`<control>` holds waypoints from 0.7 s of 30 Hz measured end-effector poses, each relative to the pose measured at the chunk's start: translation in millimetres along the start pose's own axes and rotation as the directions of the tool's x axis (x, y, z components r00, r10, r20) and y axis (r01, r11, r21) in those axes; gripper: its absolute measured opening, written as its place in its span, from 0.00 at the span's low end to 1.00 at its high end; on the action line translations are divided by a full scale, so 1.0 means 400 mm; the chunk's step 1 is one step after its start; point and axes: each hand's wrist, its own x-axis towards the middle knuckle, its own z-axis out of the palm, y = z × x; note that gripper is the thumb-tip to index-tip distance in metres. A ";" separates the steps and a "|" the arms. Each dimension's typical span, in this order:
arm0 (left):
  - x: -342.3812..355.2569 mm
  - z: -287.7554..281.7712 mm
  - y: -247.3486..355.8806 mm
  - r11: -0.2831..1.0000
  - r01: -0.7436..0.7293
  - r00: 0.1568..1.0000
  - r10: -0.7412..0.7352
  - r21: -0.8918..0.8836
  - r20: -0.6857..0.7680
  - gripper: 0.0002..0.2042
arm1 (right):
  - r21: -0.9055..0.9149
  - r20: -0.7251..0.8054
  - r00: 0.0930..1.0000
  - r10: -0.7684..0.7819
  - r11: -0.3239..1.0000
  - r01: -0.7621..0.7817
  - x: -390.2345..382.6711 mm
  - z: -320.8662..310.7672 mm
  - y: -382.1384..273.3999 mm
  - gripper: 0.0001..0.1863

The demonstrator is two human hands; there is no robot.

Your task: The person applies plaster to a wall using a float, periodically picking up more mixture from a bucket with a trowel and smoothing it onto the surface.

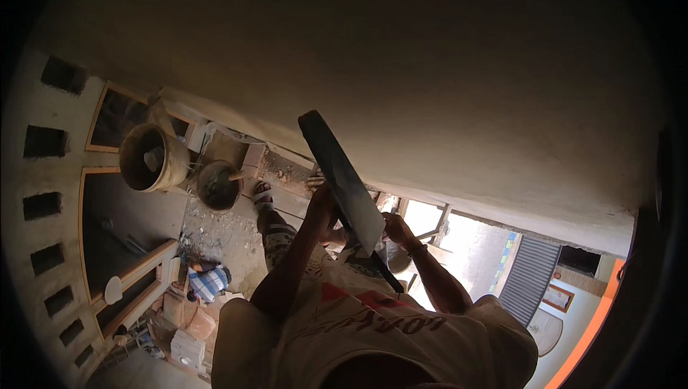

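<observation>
A long, flat, dark board [340,170] slants in front of my chest, its upper end close to the plastered wall [459,88]. Its lower part catches the light and looks pale grey. My left hand [324,208] is closed at the board's left edge, partly hidden behind it. On the other side, my right hand [395,230] grips near the lower right edge with bent fingers. Below the board a thin dark edge runs down toward my shirt; I cannot make out whether it belongs to the board.
I stand high on planks [290,203]. To the left are a large bucket [172,163] and a round pan [218,192] with a handled tool in it. Far below, a person in a checked shirt [208,283] bends near stacked blocks [188,346]. A bright opening lies right.
</observation>
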 end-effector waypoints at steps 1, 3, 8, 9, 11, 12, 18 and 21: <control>0.008 -0.046 0.015 0.852 -0.271 0.958 0.282 0.447 0.043 0.19 | -0.079 0.152 0.925 -0.348 0.929 0.362 0.046 0.025 0.004 0.21; 0.033 -0.139 0.025 0.337 -0.453 0.824 0.511 0.825 0.244 0.18 | 0.128 0.050 0.882 -0.469 0.879 0.460 0.119 0.097 0.017 0.22; 0.093 -0.364 0.032 0.591 -0.517 0.795 0.599 0.619 0.091 0.16 | -0.127 0.383 0.840 -0.385 0.878 0.461 0.350 0.193 -0.149 0.26; 0.097 -0.394 0.031 0.657 -0.555 0.778 0.626 0.510 0.041 0.15 | -0.190 0.420 0.838 -0.348 0.869 0.456 0.376 0.220 -0.172 0.26; 0.094 -0.468 0.040 0.619 -0.558 0.769 0.636 0.552 0.065 0.13 | -0.238 0.492 0.816 -0.304 0.854 0.462 0.419 0.272 -0.197 0.25; 0.093 -0.500 0.049 0.600 -0.560 0.766 0.637 0.571 0.082 0.12 | -0.236 0.508 0.808 -0.298 0.855 0.463 0.437 0.297 -0.200 0.24; 0.051 -0.537 0.085 0.887 -0.278 0.960 0.245 -0.369 -0.135 0.13 | -0.191 0.487 0.823 -0.291 0.885 0.426 0.523 0.433 -0.160 0.21; 0.053 -0.596 0.076 0.850 -0.462 0.883 0.413 -0.253 -0.224 0.16 | -0.177 0.460 0.845 -0.273 0.905 0.388 0.597 0.475 -0.144 0.20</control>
